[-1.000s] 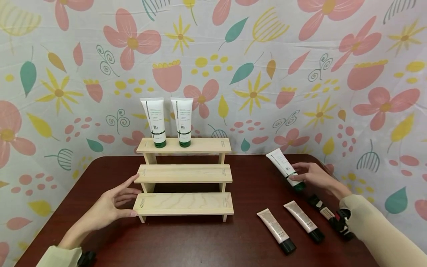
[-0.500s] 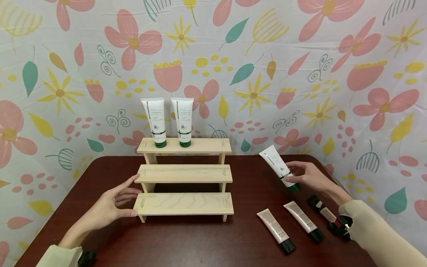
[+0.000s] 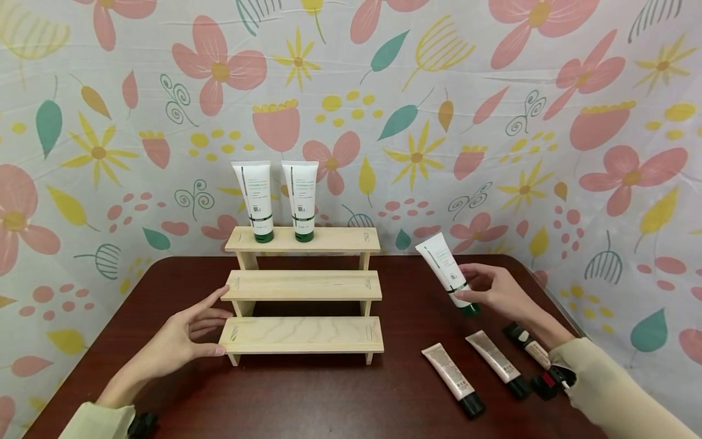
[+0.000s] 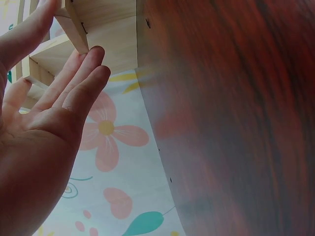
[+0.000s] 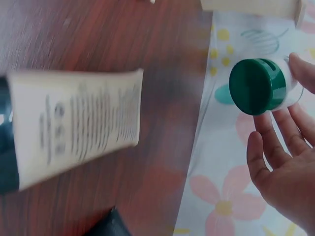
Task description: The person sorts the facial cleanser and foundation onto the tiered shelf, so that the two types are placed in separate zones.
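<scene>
Right fingers (image 3: pixel 482 269): pinching the white tube (image 3: pixel 443 268) near its green cap (image 5: pixel 252 87); held so low, the body could pivot from your grip.
White tube: off the rack's 3 o'clock side, flat end toward 11, cap toward 5; stood down at that lean, it would probably topple.
Left fingers (image 3: pixel 208 301): relaxed, grasping nothing, touching the rack (image 3: pixel 301 335) at 9 o'clock; press too hard and you could slide it.
Standing tubes (image 3: pixel 300 195): upright on their caps on the top step; any jolt may tip them.
Pink tubes (image 3: pixel 450 371): lying on the desk (image 3: pixel 307 402) toward 4 o'clock of the rack.
Black item (image 3: pixel 529 346): partly hidden by your right sleeve (image 3: pixel 625 378), which might drag it if lowered.
</scene>
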Demonstrator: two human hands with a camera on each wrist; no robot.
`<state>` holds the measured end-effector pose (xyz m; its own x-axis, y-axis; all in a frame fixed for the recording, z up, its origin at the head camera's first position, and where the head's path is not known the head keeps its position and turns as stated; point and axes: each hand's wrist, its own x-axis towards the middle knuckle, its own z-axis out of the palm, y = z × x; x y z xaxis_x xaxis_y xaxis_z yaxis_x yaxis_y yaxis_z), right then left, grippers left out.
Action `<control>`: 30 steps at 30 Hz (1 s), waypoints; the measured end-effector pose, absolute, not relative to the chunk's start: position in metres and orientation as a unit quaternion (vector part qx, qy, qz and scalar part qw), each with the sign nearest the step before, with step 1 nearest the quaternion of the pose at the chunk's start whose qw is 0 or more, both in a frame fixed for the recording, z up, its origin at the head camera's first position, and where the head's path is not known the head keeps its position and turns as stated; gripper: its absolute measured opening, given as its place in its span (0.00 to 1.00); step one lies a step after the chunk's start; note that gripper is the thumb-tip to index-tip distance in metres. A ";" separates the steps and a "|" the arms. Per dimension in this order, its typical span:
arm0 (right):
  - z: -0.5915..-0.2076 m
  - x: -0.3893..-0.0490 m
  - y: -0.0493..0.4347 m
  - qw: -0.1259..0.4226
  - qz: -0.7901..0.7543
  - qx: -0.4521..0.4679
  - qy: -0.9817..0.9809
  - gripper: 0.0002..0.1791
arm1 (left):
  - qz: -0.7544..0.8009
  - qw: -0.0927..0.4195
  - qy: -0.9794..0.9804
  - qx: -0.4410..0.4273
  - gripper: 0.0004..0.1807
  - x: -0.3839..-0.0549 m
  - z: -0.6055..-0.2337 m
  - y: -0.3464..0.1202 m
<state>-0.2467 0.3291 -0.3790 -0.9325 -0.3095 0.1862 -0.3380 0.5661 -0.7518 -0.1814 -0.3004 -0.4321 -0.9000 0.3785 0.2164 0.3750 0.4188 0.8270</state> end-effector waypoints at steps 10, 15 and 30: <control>-0.370 -0.234 0.293 0.074 0.447 0.166 -0.876 0.30 | 0.492 0.004 0.842 0.223 0.60 -0.181 -0.431 -0.300; -0.365 -0.232 0.277 0.101 0.458 0.173 -0.866 0.32 | 0.492 0.002 0.842 0.223 0.60 -0.180 -0.431 -0.301; -0.349 -0.238 0.228 0.165 0.490 0.169 -0.839 0.33 | 0.497 -0.005 0.834 0.239 0.59 -0.182 -0.432 -0.301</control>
